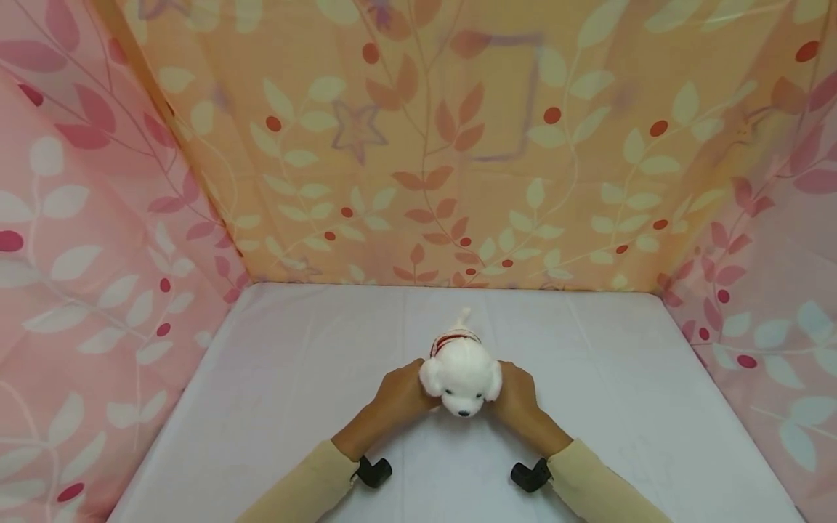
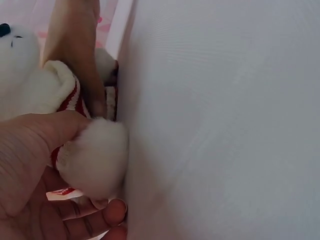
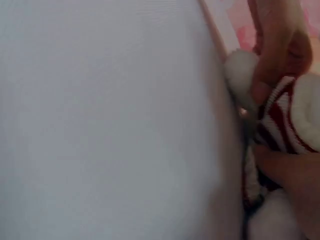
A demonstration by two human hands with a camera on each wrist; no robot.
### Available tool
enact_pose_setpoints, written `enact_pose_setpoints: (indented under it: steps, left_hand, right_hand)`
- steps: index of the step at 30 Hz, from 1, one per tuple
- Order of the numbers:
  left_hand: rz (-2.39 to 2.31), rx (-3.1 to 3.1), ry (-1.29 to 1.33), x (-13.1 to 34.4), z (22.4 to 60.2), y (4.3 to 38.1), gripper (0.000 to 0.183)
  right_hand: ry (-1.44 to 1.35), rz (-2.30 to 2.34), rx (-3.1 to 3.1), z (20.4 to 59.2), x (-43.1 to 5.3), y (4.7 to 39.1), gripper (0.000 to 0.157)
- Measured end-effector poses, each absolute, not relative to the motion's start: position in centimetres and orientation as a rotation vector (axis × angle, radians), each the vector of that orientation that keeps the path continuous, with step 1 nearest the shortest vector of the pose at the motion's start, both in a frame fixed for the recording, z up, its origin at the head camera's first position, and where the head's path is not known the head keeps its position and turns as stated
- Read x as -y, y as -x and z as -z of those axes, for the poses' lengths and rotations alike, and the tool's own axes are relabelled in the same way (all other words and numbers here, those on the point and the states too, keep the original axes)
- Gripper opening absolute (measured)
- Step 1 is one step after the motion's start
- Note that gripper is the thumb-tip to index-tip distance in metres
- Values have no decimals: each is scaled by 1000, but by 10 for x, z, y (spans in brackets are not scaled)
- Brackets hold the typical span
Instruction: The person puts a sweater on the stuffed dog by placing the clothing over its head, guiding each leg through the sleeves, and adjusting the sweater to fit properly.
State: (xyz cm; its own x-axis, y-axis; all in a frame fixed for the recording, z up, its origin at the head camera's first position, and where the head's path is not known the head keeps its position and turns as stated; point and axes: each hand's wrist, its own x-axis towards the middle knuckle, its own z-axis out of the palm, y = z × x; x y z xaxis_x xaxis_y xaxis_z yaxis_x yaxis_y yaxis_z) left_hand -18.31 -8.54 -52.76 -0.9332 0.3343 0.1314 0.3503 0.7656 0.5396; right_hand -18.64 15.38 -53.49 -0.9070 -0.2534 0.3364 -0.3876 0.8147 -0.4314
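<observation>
A white plush dog (image 1: 463, 378) with a dark nose and a red-and-white striped knit garment faces me on the white table, its tail pointing away. My left hand (image 1: 407, 392) grips it from one side; in the left wrist view the thumb (image 2: 62, 127) lies over a front paw (image 2: 97, 157) and the fingers curl below it. On the other side my right hand (image 1: 518, 398) holds the body, its thumb (image 3: 275, 165) against the striped knit (image 3: 280, 120) in the right wrist view. The dog's head hides most fingers from the head view.
The white-covered table (image 1: 314, 349) reaches back to an orange leaf-print curtain (image 1: 418, 145). Pink leaf-print curtains stand at the left (image 1: 85, 218) and right (image 1: 771, 276). Black wrist devices (image 1: 375, 472) sit at both beige sleeves (image 1: 307, 483).
</observation>
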Motion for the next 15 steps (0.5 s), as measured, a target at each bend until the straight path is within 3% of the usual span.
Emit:
enact_pose_setpoints:
  steps: [2, 6, 9, 13, 15]
  left_hand:
    - [931, 2923, 582, 87, 527, 184, 37]
    - [974, 2913, 601, 90, 525, 185, 40]
    - [978, 2928, 605, 90, 525, 185, 40]
    - [975, 2957, 633, 89, 525, 188, 40]
    - [974, 2971, 650, 90, 526, 189, 37]
  right_hand:
    - [-585, -765, 2790, 530, -158, 188, 17]
    - [-695, -819, 2831, 525, -161, 191, 27]
    - [-620, -783, 2817, 531, -158, 192, 23]
    - [-485, -724, 2758, 540, -153, 190, 36]
    - [-470, -718, 2737, 541, -153, 191, 35]
